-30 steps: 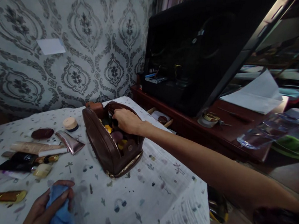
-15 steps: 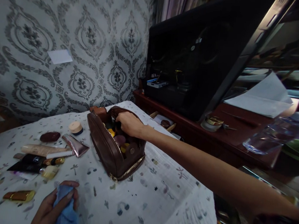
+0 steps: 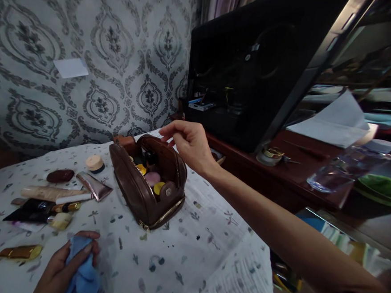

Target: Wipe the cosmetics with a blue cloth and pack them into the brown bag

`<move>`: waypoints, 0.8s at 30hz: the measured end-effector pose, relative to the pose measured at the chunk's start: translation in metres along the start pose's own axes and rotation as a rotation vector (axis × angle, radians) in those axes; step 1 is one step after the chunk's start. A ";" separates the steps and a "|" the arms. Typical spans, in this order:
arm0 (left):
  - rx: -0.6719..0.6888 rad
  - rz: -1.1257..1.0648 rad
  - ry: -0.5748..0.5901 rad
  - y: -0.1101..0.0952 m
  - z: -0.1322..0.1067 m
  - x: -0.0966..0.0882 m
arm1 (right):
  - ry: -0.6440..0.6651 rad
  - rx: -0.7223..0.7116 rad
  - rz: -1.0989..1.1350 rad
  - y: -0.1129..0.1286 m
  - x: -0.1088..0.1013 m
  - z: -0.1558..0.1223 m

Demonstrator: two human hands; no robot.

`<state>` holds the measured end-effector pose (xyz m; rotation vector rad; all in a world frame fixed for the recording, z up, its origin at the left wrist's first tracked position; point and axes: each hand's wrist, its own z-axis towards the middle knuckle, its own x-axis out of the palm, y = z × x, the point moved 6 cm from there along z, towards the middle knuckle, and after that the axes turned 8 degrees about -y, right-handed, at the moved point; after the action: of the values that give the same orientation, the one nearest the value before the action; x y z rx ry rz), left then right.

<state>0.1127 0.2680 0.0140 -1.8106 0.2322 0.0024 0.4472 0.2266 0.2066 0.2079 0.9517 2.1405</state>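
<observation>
While the left hand (image 3: 60, 262) pinches a blue cloth (image 3: 85, 270) over the worktop (image 3: 207, 263), the brown bag (image 3: 129, 182) lies open toward the far corner, just below the loosely curled, slightly parted fingers of the right hand (image 3: 193, 146); forearm (image 3: 264, 209) slanting across the right edge.

Bag (image 3: 129, 182) open above, cosmetics (image 3: 37, 207) crowding left

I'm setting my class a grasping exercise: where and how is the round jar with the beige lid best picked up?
Probably from above, pinching opposite sides of the round jar, down to its dark base: it stands upright, apart from the metallic tube and brown bag. The right hand looks empty, so it could reach over.
</observation>
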 end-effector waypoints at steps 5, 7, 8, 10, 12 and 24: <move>-0.014 -0.036 -0.017 -0.001 0.001 0.000 | 0.074 -0.041 -0.003 0.023 0.003 -0.048; -0.040 -0.035 0.015 0.001 0.003 0.000 | 0.237 -0.175 -0.021 0.036 0.020 -0.075; -0.055 -0.030 0.036 0.002 0.003 0.001 | 0.347 -0.263 -0.029 0.042 0.032 -0.091; -0.061 -0.014 0.059 0.003 0.003 0.001 | 0.555 -0.420 -0.070 0.048 0.058 -0.123; -0.022 -0.005 0.042 0.002 0.004 -0.001 | 0.665 -0.536 -0.111 0.049 0.081 -0.148; 0.116 0.049 0.104 0.002 0.017 -0.008 | 0.707 -0.244 0.156 0.033 0.146 -0.158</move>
<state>0.1069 0.2855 0.0087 -1.6909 0.3435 -0.0697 0.2601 0.2264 0.0954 -0.6564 1.0573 2.4994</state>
